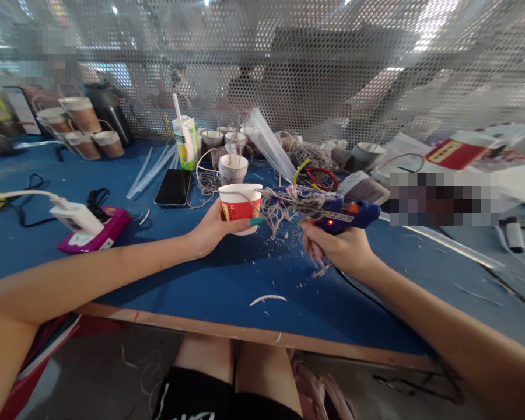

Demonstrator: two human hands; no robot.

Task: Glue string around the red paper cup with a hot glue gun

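Observation:
A red and white paper cup (240, 205) is held upright in my left hand (214, 227), fingers wrapped round its side and the thumb with a green nail across its front. My right hand (341, 248) grips the handle of a blue glue gun (352, 214), whose small red light is lit. The gun points left toward the cup, and grey strands (284, 205) cling about its front end. Where the nozzle tip sits among the strands is hard to make out. A black cord runs down from the gun.
Behind the cup stand several wrapped cups (233, 169), a drink carton (185, 143) and a black phone (173, 187). A purple power strip (97, 231) lies left. Clear sticks (273, 146), red-handled pliers (322, 179) and scraps are spread about. The table's wooden edge (245, 333) runs in front.

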